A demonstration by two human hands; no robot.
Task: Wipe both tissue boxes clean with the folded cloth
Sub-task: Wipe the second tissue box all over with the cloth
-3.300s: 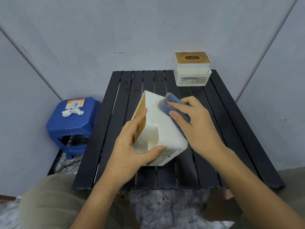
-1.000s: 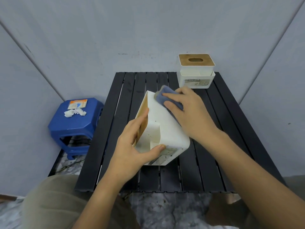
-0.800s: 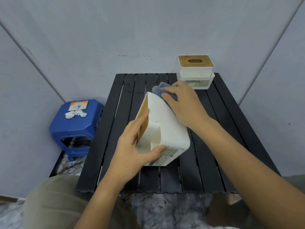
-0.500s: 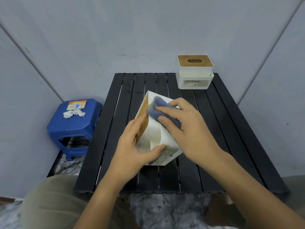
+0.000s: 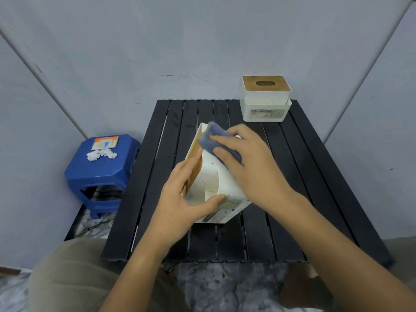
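Head view: a black slatted table (image 5: 315, 176) stands against a grey wall. Near the centre of the table, a white tissue box (image 5: 216, 183) is tipped over, with its wooden lid facing the table's left edge and one lower corner resting on the slats. Dark specks mark its white surface. A label on its near face is smeared and cannot be read.

The left hand (image 5: 186, 199) grips the tipped box: the fingers lie curled against the wooden lid and the thumb presses the near white face. The right hand (image 5: 249, 163) presses a folded blue cloth (image 5: 213, 138) against the upper far edge of the box. Its fingers are extended, close together and flat on the cloth.

A second tissue box (image 5: 265, 97) stands upright at the far right corner of the table, well apart from the hands. It has a wooden lid with an oval slot. Its front label reads "TISSUE HOLDER"; the smaller print is illegible.

Beside the table's left edge, a blue plastic stool (image 5: 99, 174) carries an orange-and-white packet (image 5: 105, 142) with unreadable print and crumpled white tissue scraps (image 5: 101, 154).
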